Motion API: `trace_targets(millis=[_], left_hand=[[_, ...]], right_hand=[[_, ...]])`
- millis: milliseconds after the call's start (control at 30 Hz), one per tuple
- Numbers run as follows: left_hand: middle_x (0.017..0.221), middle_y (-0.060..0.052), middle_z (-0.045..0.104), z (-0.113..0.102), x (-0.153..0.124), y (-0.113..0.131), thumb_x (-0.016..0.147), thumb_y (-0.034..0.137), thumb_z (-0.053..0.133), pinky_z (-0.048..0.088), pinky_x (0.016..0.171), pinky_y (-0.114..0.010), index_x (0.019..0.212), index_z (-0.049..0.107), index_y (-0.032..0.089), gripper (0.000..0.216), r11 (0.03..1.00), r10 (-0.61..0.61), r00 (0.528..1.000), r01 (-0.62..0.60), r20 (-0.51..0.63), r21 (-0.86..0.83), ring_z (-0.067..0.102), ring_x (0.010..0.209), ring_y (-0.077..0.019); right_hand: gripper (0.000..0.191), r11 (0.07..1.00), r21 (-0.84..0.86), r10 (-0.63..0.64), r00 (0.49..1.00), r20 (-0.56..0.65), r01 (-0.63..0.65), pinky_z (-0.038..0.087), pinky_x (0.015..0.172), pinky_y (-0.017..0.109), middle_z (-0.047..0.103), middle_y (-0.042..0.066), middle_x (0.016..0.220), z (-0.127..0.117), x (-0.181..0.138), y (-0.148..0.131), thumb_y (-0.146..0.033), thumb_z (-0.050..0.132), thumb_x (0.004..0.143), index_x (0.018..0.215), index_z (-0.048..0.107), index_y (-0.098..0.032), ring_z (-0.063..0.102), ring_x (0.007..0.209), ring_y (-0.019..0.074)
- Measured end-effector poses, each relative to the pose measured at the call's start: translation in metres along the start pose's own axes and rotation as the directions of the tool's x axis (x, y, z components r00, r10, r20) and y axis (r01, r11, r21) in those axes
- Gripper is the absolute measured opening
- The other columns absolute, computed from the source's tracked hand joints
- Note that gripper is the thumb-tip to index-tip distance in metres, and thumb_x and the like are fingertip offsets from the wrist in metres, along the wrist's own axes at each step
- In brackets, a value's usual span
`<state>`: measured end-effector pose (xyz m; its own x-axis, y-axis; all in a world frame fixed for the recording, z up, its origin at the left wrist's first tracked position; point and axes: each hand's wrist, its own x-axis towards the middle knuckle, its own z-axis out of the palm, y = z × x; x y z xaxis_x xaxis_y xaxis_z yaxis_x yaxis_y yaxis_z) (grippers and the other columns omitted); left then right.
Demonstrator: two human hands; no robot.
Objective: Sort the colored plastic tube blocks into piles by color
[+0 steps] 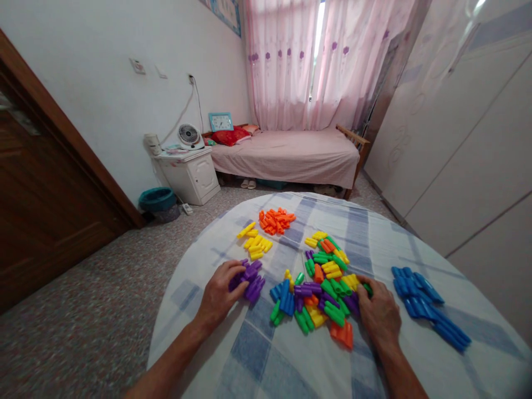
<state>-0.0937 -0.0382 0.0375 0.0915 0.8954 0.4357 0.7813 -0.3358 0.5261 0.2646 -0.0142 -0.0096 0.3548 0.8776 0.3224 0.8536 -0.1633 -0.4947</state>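
Observation:
On a round table with a blue-checked cloth [266,360] lie piles of plastic bullet-shaped pegs. My left hand [219,293] rests on a pile of purple pegs [250,280], fingers curled around some of them. My right hand [378,313] lies at the right edge of a mixed pile [324,288] of green, yellow, purple, orange and blue pegs, its fingertips pinched on a green peg [367,288]. Sorted heaps lie around: orange [276,220], yellow [255,242] and blue [428,310].
Beyond the table are a pink-covered bed [291,155], a white nightstand [191,174] with a small fan [190,136], a teal basin [157,199] on the floor, a wooden door [45,205] at left and white wardrobes [465,144] at right.

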Motion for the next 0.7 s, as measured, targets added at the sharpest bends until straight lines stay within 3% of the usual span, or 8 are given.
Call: trace_targets(millis=[300,500,700], left_hand=[[0.120,-0.010,0.057,0.015,-0.009,0.004,0.083,0.029,0.057,0.043,0.097,-0.044,0.107,0.061,0.022,0.026,0.986,0.116,0.993,-0.112,-0.030,0.125,0.051,0.114,-0.0246],[0.114,-0.008,0.059,0.029,-0.013,0.042,0.083,0.030,0.054,0.042,0.098,-0.045,0.101,0.062,0.023,0.020,0.974,0.189,0.982,-0.189,0.018,0.127,0.050,0.114,-0.0249],[0.104,-0.009,0.059,0.054,-0.009,0.076,0.075,0.036,0.063,0.043,0.091,-0.047,0.085,0.062,0.021,0.017,0.983,0.098,0.989,-0.114,0.110,0.146,0.052,0.104,-0.0276]], right_hand=[[0.036,1.000,0.012,0.009,1.000,0.012,-0.009,0.038,0.081,0.035,0.061,0.008,0.104,-0.005,-0.002,-0.007,-0.032,0.033,0.082,0.102,0.061,-0.020,0.053,0.096,0.0237],[0.034,1.000,0.012,-0.008,1.000,0.000,0.008,0.038,0.082,0.035,0.062,0.007,0.103,-0.005,-0.002,-0.007,-0.030,0.034,0.083,0.100,0.061,-0.020,0.053,0.095,0.0232],[0.034,1.000,0.009,-0.003,1.000,0.010,0.003,0.037,0.081,0.035,0.062,0.007,0.105,-0.004,-0.002,-0.006,-0.030,0.034,0.084,0.102,0.061,-0.020,0.053,0.096,0.0228]])
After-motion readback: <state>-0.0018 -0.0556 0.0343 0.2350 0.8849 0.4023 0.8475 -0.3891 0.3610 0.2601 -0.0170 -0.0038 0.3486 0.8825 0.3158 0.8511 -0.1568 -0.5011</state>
